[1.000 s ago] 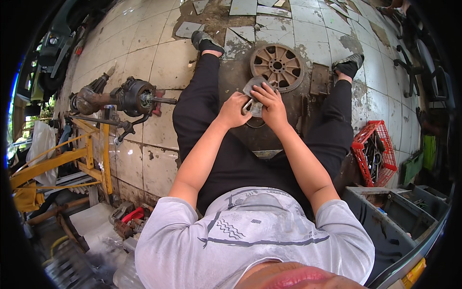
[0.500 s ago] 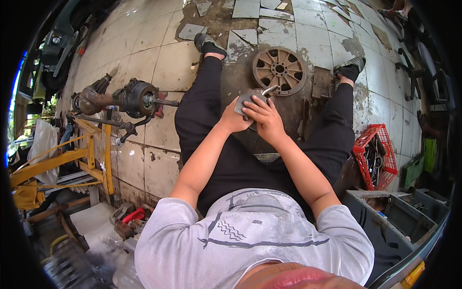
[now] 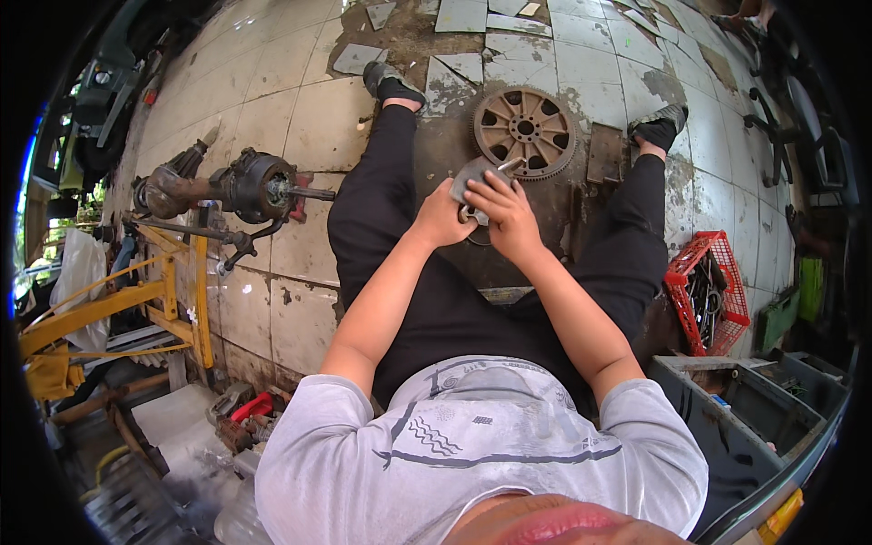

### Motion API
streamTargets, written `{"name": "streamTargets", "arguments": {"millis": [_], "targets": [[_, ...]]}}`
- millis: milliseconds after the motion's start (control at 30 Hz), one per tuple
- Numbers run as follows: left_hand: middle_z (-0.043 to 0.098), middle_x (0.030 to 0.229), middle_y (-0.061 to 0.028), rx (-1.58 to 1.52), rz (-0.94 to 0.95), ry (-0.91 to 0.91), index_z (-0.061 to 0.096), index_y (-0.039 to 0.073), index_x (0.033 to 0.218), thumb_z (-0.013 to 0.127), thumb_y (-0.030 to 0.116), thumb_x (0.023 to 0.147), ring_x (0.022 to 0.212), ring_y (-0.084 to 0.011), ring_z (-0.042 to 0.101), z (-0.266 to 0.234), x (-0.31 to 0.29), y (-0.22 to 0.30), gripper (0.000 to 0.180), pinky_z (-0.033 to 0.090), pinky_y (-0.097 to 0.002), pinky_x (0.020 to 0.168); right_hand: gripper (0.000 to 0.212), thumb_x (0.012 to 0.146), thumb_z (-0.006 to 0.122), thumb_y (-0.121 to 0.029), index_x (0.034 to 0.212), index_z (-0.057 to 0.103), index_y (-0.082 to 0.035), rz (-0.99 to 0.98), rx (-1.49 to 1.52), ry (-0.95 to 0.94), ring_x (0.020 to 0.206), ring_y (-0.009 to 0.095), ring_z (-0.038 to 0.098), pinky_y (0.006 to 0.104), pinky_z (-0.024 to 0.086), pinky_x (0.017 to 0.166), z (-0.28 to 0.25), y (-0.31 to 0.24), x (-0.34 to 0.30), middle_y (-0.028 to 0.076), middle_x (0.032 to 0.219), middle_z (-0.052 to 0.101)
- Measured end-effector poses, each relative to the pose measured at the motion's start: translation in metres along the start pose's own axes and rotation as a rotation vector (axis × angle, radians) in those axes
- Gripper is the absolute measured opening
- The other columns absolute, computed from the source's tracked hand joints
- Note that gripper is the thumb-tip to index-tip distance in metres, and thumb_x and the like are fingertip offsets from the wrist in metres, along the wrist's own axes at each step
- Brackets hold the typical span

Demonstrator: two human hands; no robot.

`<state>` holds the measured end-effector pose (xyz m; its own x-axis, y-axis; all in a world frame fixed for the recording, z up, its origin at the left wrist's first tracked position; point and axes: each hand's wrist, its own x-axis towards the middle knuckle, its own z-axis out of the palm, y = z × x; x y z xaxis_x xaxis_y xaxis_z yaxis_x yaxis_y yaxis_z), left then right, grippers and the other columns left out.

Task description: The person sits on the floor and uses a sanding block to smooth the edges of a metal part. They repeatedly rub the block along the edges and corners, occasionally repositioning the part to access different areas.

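Between my legs, both hands are together on a small metal part with a shiny rod-like end and a curved bright edge lower down. My left hand is closed around its left side. The fingers of my right hand lie across a flat grey piece on top of the part, pressing it and gripping from the right. My fingers hide most of the part, and I cannot tell its exact kind. Just beyond the hands, a rusty toothed flywheel lies flat on the floor.
To the left, a greasy axle assembly rests by a yellow frame. A red plastic crate of tools stands at the right, above a grey compartmented bin. Broken tiles lie at the far side.
My right hand and the flat grey piece have shifted slightly and turned upward. A curved shiny edge of the part now shows between my hands.
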<state>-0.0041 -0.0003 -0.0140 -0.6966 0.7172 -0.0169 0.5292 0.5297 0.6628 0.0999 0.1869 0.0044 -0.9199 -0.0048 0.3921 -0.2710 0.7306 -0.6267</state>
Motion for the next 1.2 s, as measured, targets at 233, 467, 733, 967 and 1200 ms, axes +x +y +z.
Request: {"name": "streamTargets", "arguments": {"millis": [233, 467, 733, 967, 1200], "targets": [[0.07, 0.134, -0.0198, -0.003, 0.062, -0.052, 0.065, 0.009, 0.14, 0.079, 0.016, 0.078, 0.127, -0.043, 0.066, -0.006, 0.005, 0.002, 0.064, 0.056, -0.049, 0.107, 0.057, 0.09, 0.065, 0.009, 0.136, 0.079, -0.023, 0.074, -0.007, 0.054, 0.153, 0.03, 0.055, 0.0676, 0.041, 0.119, 0.003, 0.013, 0.008, -0.001, 0.152, 0.071], [0.07, 0.133, -0.019, 0.018, 0.107, 0.048, 0.064, 0.007, 0.141, 0.078, 0.018, 0.083, 0.125, -0.0413, 0.067, 0.002, -0.008, -0.005, 0.06, 0.056, -0.047, 0.106, 0.056, 0.091, 0.066, 0.008, 0.137, 0.079, -0.022, 0.002, 0.028, -0.017, 0.154, 0.031, 0.055, 0.0676, 0.04, 0.122, 0.0, -0.004, 0.004, -0.001, 0.151, 0.071], [0.07, 0.129, -0.019, -0.108, -0.001, 0.074, 0.067, 0.005, 0.132, 0.078, 0.014, 0.079, 0.122, -0.042, 0.068, -0.004, -0.002, 0.005, 0.055, 0.057, -0.049, 0.102, 0.059, 0.092, 0.065, 0.009, 0.14, 0.078, -0.024, -0.008, 0.06, -0.039, 0.156, 0.03, 0.053, 0.0691, 0.04, 0.122, 0.002, -0.009, -0.008, -0.002, 0.154, 0.07], [0.071, 0.131, -0.019, -0.082, -0.013, 0.071, 0.066, 0.007, 0.136, 0.081, 0.017, 0.078, 0.124, -0.0443, 0.067, 0.002, -0.002, 0.0, 0.061, 0.057, -0.0495, 0.105, 0.063, 0.092, 0.065, 0.013, 0.14, 0.078, -0.026, -0.023, 0.014, -0.045, 0.157, 0.03, 0.052, 0.0671, 0.039, 0.124, -0.002, 0.002, -0.002, -0.001, 0.155, 0.069], [0.069, 0.138, -0.0161, 0.0, 0.156, 0.029, 0.067, 0.012, 0.137, 0.082, 0.026, 0.082, 0.126, -0.0405, 0.067, -0.006, 0.009, -0.003, 0.058, 0.058, -0.0498, 0.105, 0.059, 0.09, 0.068, 0.008, 0.139, 0.077, -0.024, 0.0, -0.031, 0.032, 0.155, 0.029, 0.053, 0.0687, 0.039, 0.121, 0.006, 0.005, 0.013, -0.002, 0.154, 0.069]]}}
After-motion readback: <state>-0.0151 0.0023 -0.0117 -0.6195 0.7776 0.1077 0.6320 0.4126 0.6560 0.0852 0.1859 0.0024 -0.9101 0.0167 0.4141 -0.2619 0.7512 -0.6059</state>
